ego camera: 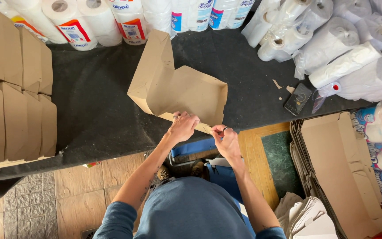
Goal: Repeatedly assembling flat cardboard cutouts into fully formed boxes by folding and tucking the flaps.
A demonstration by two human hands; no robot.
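Both hands meet at the near edge of a flat brown cardboard blank (180, 90) that lies on the black worktop (93, 106). The left hand (183, 126) presses down on the blank's lower edge, fingers curled over it and gripping the card, while the right hand (226, 140), just beside it at about four o'clock, pinches a small flap at the same edge between thumb and fingertips; a ring shows on one finger. The blank itself spreads away from the hands toward twelve o'clock, an angular, notched sheet with one tall panel rising at eleven o'clock. At nine o'clock, well apart from the hands, a stack of folded brown cardboard pieces (16, 110) sits in overlapping rows along the worktop's left end. At twelve o'clock, wrapped packs of paper rolls (98, 22) line the far edge. Toward two o'clock lies a heap of white rolls in clear plastic (332, 40), and near it, at about three o'clock from the blank, a dark phone (298, 99) rests on the worktop with a few scraps of card beside it. At four o'clock, below the worktop's edge, a pile of flat cardboard sheets (337, 172) stands on the floor.
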